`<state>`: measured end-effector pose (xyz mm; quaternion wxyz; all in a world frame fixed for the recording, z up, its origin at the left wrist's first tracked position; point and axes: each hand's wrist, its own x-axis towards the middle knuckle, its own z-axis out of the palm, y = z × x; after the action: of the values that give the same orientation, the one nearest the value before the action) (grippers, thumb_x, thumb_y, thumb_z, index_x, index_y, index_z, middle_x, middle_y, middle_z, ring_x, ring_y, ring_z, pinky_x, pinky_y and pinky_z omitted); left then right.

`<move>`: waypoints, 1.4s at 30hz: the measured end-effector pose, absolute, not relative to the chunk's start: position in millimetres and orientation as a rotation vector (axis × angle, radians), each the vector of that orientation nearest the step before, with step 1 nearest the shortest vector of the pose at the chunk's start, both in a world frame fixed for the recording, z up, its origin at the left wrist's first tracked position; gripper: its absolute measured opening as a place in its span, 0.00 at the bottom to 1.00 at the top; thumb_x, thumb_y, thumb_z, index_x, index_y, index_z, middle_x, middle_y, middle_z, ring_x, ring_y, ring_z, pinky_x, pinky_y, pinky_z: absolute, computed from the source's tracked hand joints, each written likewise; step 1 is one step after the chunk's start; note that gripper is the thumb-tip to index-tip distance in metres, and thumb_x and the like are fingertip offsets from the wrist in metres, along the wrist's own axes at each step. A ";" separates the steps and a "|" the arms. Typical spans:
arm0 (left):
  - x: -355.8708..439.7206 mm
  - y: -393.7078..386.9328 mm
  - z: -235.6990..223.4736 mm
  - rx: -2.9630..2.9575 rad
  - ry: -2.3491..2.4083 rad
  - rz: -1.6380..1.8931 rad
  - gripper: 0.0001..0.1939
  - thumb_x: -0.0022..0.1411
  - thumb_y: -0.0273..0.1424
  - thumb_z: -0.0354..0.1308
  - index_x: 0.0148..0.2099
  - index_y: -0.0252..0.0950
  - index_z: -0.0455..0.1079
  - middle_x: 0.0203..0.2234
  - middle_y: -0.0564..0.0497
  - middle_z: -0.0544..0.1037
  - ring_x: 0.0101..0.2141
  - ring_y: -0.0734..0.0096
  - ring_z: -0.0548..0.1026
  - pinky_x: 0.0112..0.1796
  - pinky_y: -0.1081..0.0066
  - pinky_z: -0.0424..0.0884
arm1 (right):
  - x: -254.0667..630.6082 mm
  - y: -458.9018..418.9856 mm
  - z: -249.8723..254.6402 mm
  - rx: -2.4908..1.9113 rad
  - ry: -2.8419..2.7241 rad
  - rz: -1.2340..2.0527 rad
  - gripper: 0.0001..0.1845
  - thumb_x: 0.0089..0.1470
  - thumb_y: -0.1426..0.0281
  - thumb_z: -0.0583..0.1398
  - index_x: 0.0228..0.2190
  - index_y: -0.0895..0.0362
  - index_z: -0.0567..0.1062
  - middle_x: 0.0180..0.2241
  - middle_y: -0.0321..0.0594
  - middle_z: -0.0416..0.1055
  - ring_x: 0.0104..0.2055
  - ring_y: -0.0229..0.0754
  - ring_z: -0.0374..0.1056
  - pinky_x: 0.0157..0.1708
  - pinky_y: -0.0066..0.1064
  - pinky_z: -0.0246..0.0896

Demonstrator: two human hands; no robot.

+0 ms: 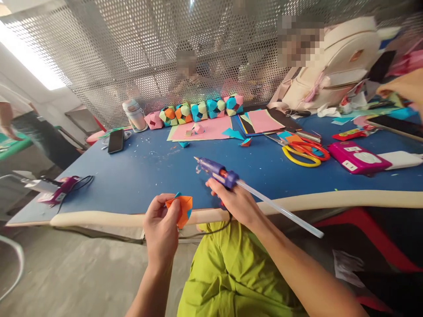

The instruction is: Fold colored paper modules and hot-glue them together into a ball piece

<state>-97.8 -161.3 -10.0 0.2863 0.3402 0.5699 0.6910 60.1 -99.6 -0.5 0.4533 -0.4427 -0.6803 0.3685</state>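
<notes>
Between the thumb and fingers of my left hand (162, 220) is a folded paper piece (185, 209), orange with some blue showing, held just above the table's near edge. My right hand (236, 200) grips a purple hot glue gun (214, 169) by its handle. The nozzle points up and to the left, away from the paper. A long clear glue stick (280, 208) sticks out of the gun's back end, and a dark cord hangs below it. Small folded pieces, a blue one (184, 144) and an orange and blue one (246, 142), lie farther back.
Several colourful paper balls (200, 112) line the mesh panel beside a bottle (135, 115). Paper sheets (264, 122), scissors (302, 154) and a magenta power strip (358, 157) lie to the right. A phone (116, 141) and another strip (59, 191) are left. A backpack (330, 66) stands behind.
</notes>
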 end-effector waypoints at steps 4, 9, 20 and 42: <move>-92.2 -170.6 -5.0 0.917 1.479 1.934 0.05 0.52 0.31 0.64 0.30 0.36 0.71 0.25 0.55 0.72 0.25 0.77 0.70 0.24 0.78 0.67 | 36.3 -60.8 13.1 -1.108 -1.758 0.835 0.21 0.59 0.53 0.52 0.29 0.55 0.73 0.23 0.36 0.69 0.24 0.39 0.66 0.23 0.28 0.60; -89.7 -176.1 -7.3 0.937 1.506 1.969 0.05 0.50 0.29 0.65 0.29 0.37 0.71 0.27 0.54 0.73 0.28 0.75 0.70 0.26 0.77 0.68 | 17.4 -31.6 11.9 -1.287 -1.993 0.671 0.21 0.61 0.54 0.50 0.37 0.55 0.74 0.31 0.42 0.76 0.36 0.46 0.72 0.34 0.33 0.63; -73.7 -171.4 -27.1 1.088 1.431 1.776 0.03 0.55 0.29 0.63 0.31 0.37 0.72 0.27 0.54 0.73 0.29 0.76 0.70 0.30 0.77 0.67 | 21.5 -21.6 5.3 -1.284 -2.230 0.622 0.25 0.57 0.52 0.55 0.41 0.61 0.73 0.43 0.55 0.75 0.49 0.57 0.70 0.45 0.43 0.61; 1.6 -161.4 -40.9 1.236 1.230 1.735 0.04 0.57 0.26 0.61 0.29 0.37 0.71 0.26 0.53 0.73 0.28 0.75 0.71 0.28 0.76 0.67 | 125.2 -137.3 -23.4 -0.910 -1.603 0.878 0.05 0.57 0.73 0.57 0.29 0.56 0.71 0.27 0.35 0.69 0.29 0.35 0.67 0.31 0.25 0.64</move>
<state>1.6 -161.4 -40.9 0.3342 0.4737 0.4714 0.6646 125.2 -137.3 -23.4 0.5226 -0.3801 -0.6694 0.3665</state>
